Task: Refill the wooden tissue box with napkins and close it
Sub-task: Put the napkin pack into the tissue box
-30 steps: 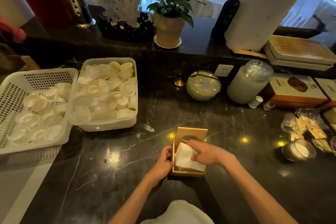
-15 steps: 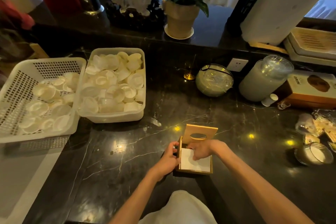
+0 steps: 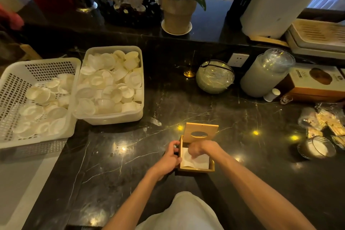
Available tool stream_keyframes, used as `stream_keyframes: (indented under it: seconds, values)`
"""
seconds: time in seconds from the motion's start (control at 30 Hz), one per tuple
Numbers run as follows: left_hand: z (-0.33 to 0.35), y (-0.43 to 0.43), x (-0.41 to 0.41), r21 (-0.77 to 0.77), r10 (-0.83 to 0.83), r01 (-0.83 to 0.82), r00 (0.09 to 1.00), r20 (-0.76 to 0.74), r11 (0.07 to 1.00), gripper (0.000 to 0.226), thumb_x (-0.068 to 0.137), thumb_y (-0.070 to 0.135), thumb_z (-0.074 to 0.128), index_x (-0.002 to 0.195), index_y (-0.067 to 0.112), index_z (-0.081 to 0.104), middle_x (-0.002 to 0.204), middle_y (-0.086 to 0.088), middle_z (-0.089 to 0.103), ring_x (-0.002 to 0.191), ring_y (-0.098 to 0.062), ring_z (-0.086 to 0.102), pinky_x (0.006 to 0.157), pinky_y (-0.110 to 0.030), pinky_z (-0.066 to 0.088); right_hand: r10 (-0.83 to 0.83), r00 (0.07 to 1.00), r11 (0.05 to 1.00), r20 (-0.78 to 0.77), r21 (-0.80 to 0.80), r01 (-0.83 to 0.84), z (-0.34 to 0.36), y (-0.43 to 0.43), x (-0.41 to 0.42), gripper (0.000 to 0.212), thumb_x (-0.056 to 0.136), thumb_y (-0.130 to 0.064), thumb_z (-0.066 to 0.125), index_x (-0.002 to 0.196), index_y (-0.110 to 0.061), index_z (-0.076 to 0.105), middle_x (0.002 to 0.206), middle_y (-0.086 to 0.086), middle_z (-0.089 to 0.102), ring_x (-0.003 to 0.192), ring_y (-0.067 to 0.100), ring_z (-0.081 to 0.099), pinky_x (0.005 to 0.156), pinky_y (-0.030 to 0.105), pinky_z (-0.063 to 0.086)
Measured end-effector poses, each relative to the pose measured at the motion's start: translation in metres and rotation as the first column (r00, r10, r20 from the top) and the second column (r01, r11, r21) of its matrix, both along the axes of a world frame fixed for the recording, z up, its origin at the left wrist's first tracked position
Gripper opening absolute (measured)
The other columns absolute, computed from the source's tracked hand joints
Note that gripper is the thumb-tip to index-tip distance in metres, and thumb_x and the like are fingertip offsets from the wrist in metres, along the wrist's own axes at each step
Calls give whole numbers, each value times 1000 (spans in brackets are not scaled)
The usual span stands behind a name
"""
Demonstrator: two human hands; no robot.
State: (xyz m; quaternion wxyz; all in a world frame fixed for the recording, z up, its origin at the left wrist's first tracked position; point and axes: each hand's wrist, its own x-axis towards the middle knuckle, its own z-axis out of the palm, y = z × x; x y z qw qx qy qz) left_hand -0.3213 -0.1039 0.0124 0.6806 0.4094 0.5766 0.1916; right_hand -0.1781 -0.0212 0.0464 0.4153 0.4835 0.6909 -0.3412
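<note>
A small wooden tissue box (image 3: 196,169) stands on the dark marble counter near its front edge. Its hinged lid (image 3: 201,130), with an oval slot, is raised and leans back. White napkins (image 3: 199,160) lie flat inside the box. My left hand (image 3: 170,157) grips the box's left wall. My right hand (image 3: 199,148) reaches into the box from the right, fingers bent down onto the napkins; its fingertips are hidden.
Two white plastic baskets (image 3: 11,87) (image 3: 110,119) of small white dishes sit at the left. A wrapped glass bowl (image 3: 214,77), a wrapped stack of cups (image 3: 265,74), a brown carton (image 3: 315,82) and a glass candle (image 3: 317,147) stand right. A potted plant (image 3: 177,15) occupies the back ledge.
The napkins stuck out of the box a second ago; my right hand has pushed them down flat inside. My left hand has stayed on the box's side.
</note>
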Motion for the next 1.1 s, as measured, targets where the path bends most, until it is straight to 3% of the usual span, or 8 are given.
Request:
stream_keyframes:
  seconds: [0.23, 0.47, 0.7, 0.9, 1.1]
  values:
    - [1, 0, 1, -1, 15, -15, 1000, 3, 1000, 65, 93, 0, 49, 141, 36, 25, 138, -2, 41, 116, -20, 53, 96, -37, 53, -116, 993, 992, -36, 51, 118, 10, -6, 4, 51, 96, -21, 48, 146, -16, 41, 148, 8, 46, 135, 28, 44, 110, 40, 37]
    - [0, -3, 1, 2, 15, -15, 1000, 11, 1000, 64, 95, 4, 49, 142, 38, 23, 141, -3, 39, 113, -20, 56, 80, -28, 53, -81, 995, 984, -65, 152, 90, 13, -18, 4, 56, 94, -5, 49, 147, -18, 39, 142, 9, 52, 127, 28, 51, 103, 37, 45]
    - [0, -5, 3, 13, 18, -18, 1000, -3, 1000, 62, 96, 4, 47, 143, 37, 22, 139, -3, 40, 112, -20, 57, 82, -30, 54, -72, 994, 986, -86, 144, 84, 18, -14, 3, 55, 95, -14, 45, 150, -20, 37, 151, 7, 44, 137, 30, 42, 110, 41, 39]
    - [-1, -7, 4, 33, 27, -26, 1000, -13, 999, 61, 96, 5, 46, 143, 37, 23, 139, -2, 41, 109, -21, 56, 83, -31, 53, -142, 980, 978, -136, 132, 160, 8, -23, 7, 59, 94, -24, 51, 150, -23, 33, 147, 8, 48, 132, 30, 48, 106, 41, 42]
    - [-2, -7, 4, 33, 28, -27, 999, -20, 999, 61, 98, 4, 45, 143, 37, 23, 140, -1, 38, 110, -18, 54, 85, -30, 53, -170, 961, 976, -220, 94, 195, 12, -21, 15, 58, 96, -26, 50, 151, -28, 32, 153, 6, 41, 140, 28, 38, 112, 44, 33]
